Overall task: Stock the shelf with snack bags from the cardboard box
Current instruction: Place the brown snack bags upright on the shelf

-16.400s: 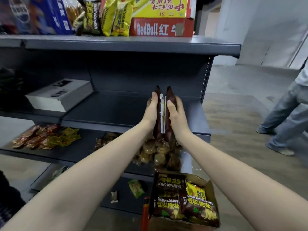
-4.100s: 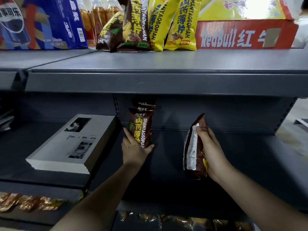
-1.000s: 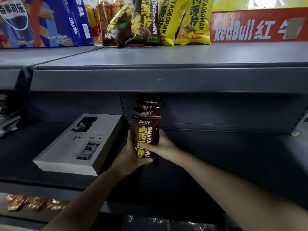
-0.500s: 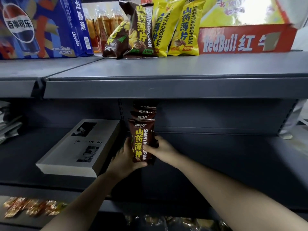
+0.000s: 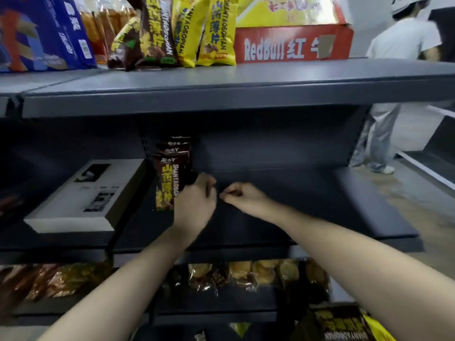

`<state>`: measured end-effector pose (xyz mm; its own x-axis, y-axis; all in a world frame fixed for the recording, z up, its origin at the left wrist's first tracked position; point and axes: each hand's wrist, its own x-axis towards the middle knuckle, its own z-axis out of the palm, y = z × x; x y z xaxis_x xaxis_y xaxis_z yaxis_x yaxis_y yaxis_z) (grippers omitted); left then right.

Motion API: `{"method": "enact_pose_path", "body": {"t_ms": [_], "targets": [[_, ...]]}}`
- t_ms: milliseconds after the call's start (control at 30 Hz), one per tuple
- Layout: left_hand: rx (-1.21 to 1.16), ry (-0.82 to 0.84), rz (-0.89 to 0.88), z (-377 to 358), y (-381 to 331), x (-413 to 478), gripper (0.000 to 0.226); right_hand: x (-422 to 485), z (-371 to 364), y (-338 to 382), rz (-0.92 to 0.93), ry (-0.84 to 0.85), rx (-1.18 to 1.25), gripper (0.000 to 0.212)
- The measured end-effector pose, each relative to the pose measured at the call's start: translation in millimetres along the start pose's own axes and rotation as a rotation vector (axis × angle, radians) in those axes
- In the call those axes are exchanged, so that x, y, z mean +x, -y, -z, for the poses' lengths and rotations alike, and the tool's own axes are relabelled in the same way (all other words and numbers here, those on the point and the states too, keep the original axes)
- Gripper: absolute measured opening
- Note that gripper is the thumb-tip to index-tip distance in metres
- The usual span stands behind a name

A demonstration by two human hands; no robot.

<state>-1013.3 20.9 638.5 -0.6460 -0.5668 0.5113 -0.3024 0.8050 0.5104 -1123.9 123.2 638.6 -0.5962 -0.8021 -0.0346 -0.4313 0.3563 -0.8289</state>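
We see the brown snack bags [image 5: 170, 178] lined upright on the middle shelf [image 5: 295, 207], labels out; our left hand [image 5: 194, 205] and right hand [image 5: 242, 195] hang beside them, loosely curled, empty.

Both bare forearms reach forward and upward, converging toward the middle; the left hand [image 5: 194, 203] is loosely curled, back toward the camera; the right hand [image 5: 242, 196] is curled too, empty, fingertips nearly touching the left.

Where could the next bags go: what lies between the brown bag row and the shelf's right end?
Bare shelf apart from both hands just right of the brown bags, head view.
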Motion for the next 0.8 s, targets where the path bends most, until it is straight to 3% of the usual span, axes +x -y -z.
{"method": "enact_pose_path", "body": {"t_ms": [233,433,600,800], "targets": [[-0.14,0.086,-0.049,-64.2,-81.6,-58.8,0.024,-80.6,48.8,-58.0,-0.035,-0.076,-0.031,0.012],[-0.168,0.184,-0.118,-108.0,-125.6,-110.0,0.04,-142.0,87.0,-109.6,-0.068,-0.06,-0.051,0.013],[-0.054,0.384,-0.097,-141.1,-140.5,-149.0,0.023,-185.1,105.3,-157.6,-0.197,-0.04,-0.022,0.015],[-0.052,0.661,-0.037,-180.0,-150.6,-193.1,0.029,-219.6,115.0,-216.9,-0.365,0.011,-0.157,0.022]]}}
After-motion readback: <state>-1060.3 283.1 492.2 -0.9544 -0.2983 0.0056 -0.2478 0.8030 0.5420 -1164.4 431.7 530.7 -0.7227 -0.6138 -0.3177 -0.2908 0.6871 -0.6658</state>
